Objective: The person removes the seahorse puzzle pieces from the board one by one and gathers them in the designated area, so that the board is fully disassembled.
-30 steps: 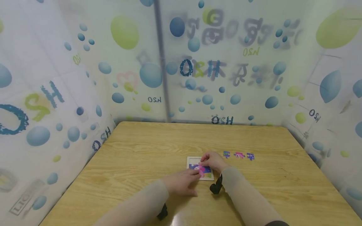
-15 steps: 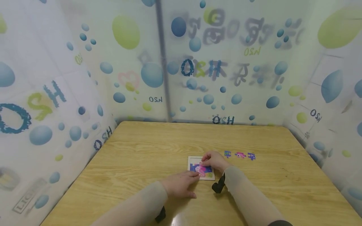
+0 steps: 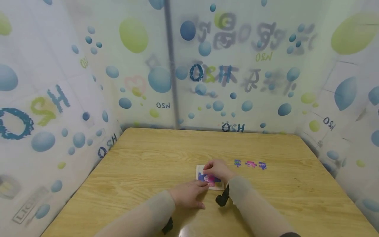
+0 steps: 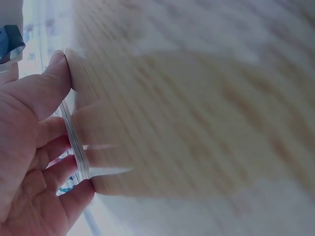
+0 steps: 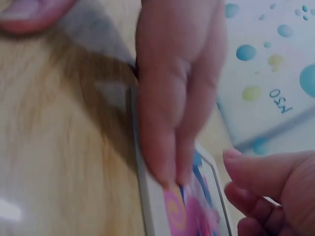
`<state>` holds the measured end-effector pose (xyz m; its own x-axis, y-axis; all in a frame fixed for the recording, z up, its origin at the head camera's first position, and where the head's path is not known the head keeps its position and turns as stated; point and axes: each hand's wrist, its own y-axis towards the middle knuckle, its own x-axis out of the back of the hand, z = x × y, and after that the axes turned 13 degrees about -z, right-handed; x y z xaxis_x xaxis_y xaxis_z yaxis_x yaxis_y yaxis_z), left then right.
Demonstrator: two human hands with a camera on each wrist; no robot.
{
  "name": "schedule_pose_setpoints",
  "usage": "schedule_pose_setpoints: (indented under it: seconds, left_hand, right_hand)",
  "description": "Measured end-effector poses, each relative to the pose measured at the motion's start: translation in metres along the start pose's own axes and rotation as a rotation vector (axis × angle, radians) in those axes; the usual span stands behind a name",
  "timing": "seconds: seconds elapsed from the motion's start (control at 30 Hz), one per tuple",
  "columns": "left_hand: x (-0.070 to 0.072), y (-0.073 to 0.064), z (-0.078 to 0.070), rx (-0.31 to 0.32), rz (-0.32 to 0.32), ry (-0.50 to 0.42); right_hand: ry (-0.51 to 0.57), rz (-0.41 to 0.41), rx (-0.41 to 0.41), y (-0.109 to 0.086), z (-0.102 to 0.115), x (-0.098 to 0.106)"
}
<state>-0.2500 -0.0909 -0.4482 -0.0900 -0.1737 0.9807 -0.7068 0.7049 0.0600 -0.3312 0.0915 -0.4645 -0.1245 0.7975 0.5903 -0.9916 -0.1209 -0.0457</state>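
A small puzzle board (image 3: 219, 188) with a white frame and a pink, blue and yellow picture lies on the table. My left hand (image 3: 188, 195) rests at its near left side, with long fingertips on the picture and the thumb out on the tabletop. Over the board's upper part, my right hand (image 3: 219, 170) has its fingers bent and its thumb near them. In the right wrist view the right thumb (image 5: 261, 169) and curled fingers show beside the frame; no piece shows between them, and the head view hides the fingertips' underside.
Three loose puzzle pieces lie in a row right of the board: a blue-green one (image 3: 238, 163), a pink one with an eye (image 3: 251, 164) and a purple-blue one (image 3: 262, 165). A printed curtain (image 3: 142, 98) surrounds the wooden table (image 3: 148, 148).
My right hand has shifted slightly left across the upper part of the board. My left hand stays about where it was, and the three loose pieces have not moved.
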Motion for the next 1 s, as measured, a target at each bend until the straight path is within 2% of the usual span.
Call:
schedule_pose_setpoints:
  seconds: [0.13, 0.27, 0.47, 0.67, 1.0]
  left_hand:
    - [0.0, -0.001, 0.001, -0.013, -0.006, -0.002]
    - [-0.001, 0.0, 0.001, -0.027, -0.011, 0.009]
    - [-0.002, -0.001, 0.003, -0.035, -0.012, 0.005]
    - [-0.003, -0.004, 0.009, -0.071, -0.014, -0.016]
    - [0.0, -0.007, 0.015, -0.037, 0.011, -0.034]
  right_hand:
    - [0.012, 0.012, 0.019, -0.001, 0.005, -0.011]
    - [0.017, -0.001, -0.01, -0.002, 0.003, -0.017]
    - [0.057, -0.009, -0.028, -0.004, 0.002, -0.019]
    - [0.066, 0.001, -0.03, -0.006, 0.002, -0.02]
    - [0.038, -0.028, 0.004, -0.005, -0.002, -0.02]
